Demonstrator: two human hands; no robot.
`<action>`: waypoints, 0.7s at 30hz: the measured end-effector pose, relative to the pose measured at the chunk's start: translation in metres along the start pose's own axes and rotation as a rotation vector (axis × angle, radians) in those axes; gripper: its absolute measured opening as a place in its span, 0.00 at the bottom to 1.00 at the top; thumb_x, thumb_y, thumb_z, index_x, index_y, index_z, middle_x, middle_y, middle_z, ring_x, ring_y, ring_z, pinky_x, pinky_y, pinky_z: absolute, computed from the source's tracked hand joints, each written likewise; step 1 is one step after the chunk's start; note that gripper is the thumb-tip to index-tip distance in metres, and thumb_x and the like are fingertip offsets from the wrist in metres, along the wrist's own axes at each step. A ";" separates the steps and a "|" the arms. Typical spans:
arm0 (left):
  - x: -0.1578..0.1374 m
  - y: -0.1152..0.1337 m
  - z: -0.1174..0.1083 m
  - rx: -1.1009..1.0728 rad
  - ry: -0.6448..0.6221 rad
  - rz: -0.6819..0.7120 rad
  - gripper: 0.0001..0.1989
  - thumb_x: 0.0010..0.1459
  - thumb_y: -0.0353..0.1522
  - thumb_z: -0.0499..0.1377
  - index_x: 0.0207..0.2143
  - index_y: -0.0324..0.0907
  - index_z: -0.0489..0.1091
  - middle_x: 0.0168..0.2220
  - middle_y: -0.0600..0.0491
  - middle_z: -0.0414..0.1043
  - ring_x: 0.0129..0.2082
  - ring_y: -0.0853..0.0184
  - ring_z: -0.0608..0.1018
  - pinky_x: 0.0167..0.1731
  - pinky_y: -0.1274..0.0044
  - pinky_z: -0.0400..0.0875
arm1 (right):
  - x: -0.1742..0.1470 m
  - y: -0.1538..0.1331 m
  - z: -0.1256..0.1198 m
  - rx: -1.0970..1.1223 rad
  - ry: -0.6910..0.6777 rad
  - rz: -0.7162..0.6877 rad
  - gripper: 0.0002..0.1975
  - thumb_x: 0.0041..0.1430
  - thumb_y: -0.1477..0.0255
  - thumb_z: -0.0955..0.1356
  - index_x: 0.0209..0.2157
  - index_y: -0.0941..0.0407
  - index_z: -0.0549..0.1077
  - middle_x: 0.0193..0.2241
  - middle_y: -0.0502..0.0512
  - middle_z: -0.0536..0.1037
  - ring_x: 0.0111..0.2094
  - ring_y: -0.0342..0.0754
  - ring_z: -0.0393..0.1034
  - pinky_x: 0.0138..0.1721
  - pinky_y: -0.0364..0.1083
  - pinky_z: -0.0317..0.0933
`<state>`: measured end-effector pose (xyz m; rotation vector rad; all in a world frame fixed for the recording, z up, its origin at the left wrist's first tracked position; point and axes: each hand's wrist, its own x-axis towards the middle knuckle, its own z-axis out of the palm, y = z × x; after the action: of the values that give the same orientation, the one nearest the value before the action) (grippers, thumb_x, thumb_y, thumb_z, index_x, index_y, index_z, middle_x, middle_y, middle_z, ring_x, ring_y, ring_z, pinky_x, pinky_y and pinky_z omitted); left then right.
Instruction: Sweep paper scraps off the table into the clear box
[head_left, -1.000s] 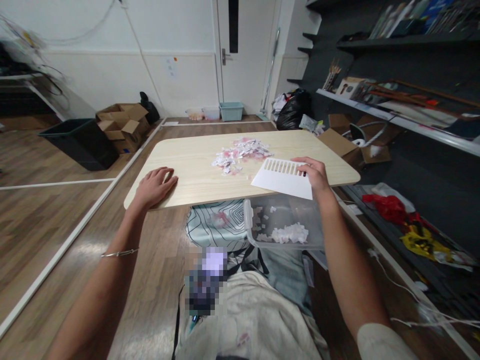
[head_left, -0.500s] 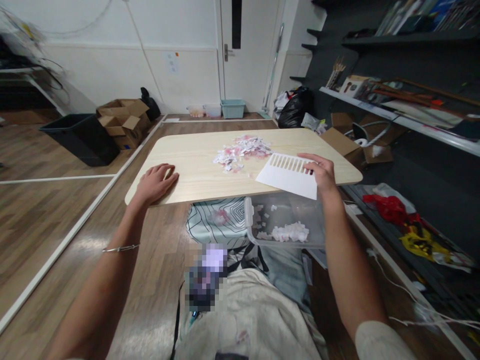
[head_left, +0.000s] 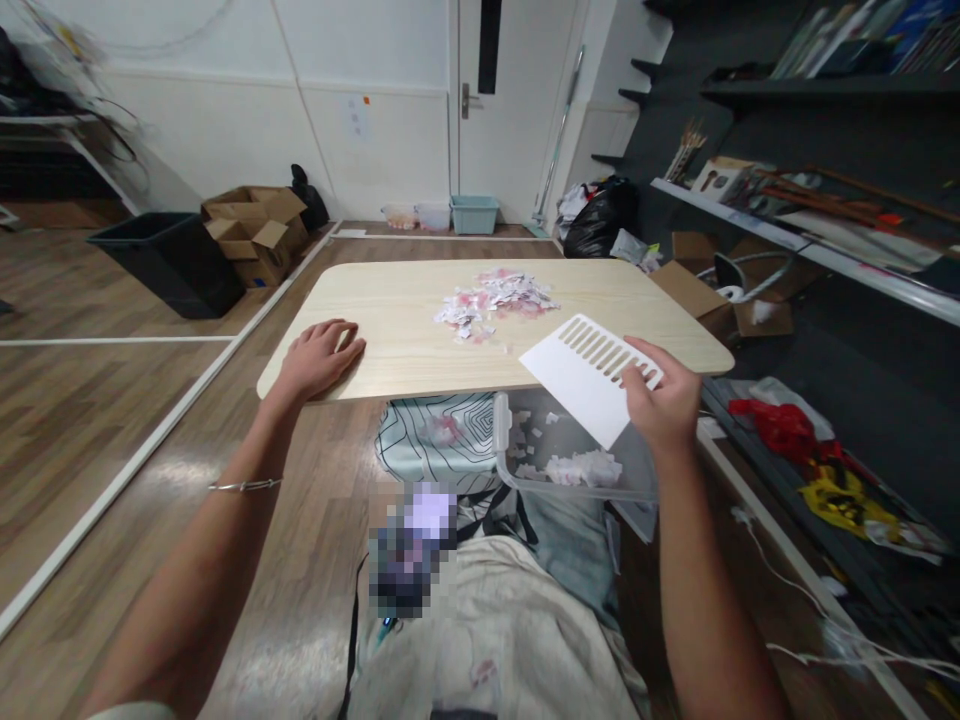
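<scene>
My right hand [head_left: 661, 392] grips a flat white plastic scraper [head_left: 574, 372] by one corner of its slotted edge. The scraper is tilted over the near edge of the pale wooden table [head_left: 390, 350], partly above a clear plastic bin [head_left: 501, 440]. White paper scraps [head_left: 585, 468] lie inside that bin, below the table edge. Farther back on the tabletop spreads a loose heap of small white and pink paper pieces [head_left: 517, 292], apart from both hands. My left hand [head_left: 321, 358] rests on the table's left end with fingers loosely bent and nothing in it.
A patterned stool or cushion [head_left: 409, 445] sits beside the bin. A black waste bin [head_left: 169, 262] and cardboard boxes [head_left: 259, 228] stand on the floor to the left. Dark shelving [head_left: 825, 95] runs along the right, with an open carton [head_left: 690, 290] below it.
The scraper has turned clockwise, its lower corner now hanging out over the bin. My right hand has moved slightly right and down. My left hand still rests on the table.
</scene>
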<state>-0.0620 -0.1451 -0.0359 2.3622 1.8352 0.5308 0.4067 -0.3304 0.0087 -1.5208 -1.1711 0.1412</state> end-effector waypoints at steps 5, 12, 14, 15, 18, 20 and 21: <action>-0.002 0.003 -0.001 -0.007 -0.003 -0.006 0.32 0.72 0.50 0.48 0.66 0.42 0.72 0.73 0.42 0.69 0.73 0.47 0.67 0.73 0.56 0.58 | -0.052 -0.006 0.011 -0.086 0.098 0.062 0.26 0.56 0.63 0.69 0.53 0.59 0.85 0.39 0.68 0.86 0.30 0.58 0.79 0.32 0.55 0.74; -0.003 0.004 -0.001 -0.022 0.021 -0.013 0.29 0.72 0.49 0.49 0.65 0.45 0.73 0.72 0.44 0.70 0.74 0.48 0.66 0.74 0.55 0.58 | -0.081 -0.022 0.043 -0.011 0.158 0.086 0.27 0.56 0.62 0.68 0.50 0.63 0.86 0.36 0.67 0.87 0.28 0.57 0.80 0.28 0.51 0.72; -0.003 0.004 0.000 -0.019 0.029 -0.012 0.28 0.72 0.49 0.50 0.64 0.45 0.73 0.72 0.44 0.70 0.74 0.48 0.67 0.74 0.56 0.58 | -0.085 -0.026 0.048 0.050 0.112 0.096 0.25 0.56 0.61 0.69 0.49 0.62 0.86 0.37 0.66 0.87 0.29 0.56 0.80 0.29 0.50 0.72; -0.003 0.005 0.000 -0.017 0.030 -0.012 0.29 0.72 0.49 0.50 0.65 0.45 0.73 0.72 0.44 0.70 0.74 0.48 0.67 0.74 0.56 0.58 | -0.086 -0.026 0.048 0.084 0.089 0.105 0.25 0.56 0.61 0.69 0.49 0.62 0.86 0.37 0.66 0.87 0.29 0.55 0.79 0.29 0.50 0.72; -0.004 0.006 -0.001 -0.014 0.022 -0.011 0.29 0.73 0.49 0.50 0.65 0.44 0.73 0.72 0.43 0.70 0.73 0.48 0.68 0.73 0.57 0.59 | -0.081 -0.025 0.042 0.160 0.111 0.136 0.26 0.56 0.60 0.71 0.51 0.62 0.86 0.34 0.62 0.86 0.26 0.51 0.76 0.27 0.48 0.68; -0.004 0.006 -0.002 -0.018 0.016 -0.007 0.29 0.73 0.49 0.49 0.65 0.43 0.73 0.72 0.43 0.70 0.73 0.47 0.67 0.73 0.56 0.59 | -0.073 -0.022 0.033 0.179 0.218 0.130 0.26 0.56 0.63 0.72 0.53 0.61 0.86 0.32 0.59 0.85 0.25 0.49 0.73 0.27 0.47 0.66; -0.004 0.007 -0.002 -0.021 0.016 -0.007 0.30 0.73 0.49 0.49 0.65 0.43 0.72 0.72 0.43 0.70 0.73 0.47 0.67 0.73 0.55 0.59 | -0.068 -0.021 0.028 0.184 0.266 0.117 0.26 0.56 0.64 0.72 0.53 0.62 0.86 0.31 0.58 0.84 0.25 0.49 0.73 0.27 0.47 0.66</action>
<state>-0.0575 -0.1508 -0.0328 2.3447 1.8342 0.5672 0.3426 -0.3631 -0.0179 -1.3967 -0.8358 0.1170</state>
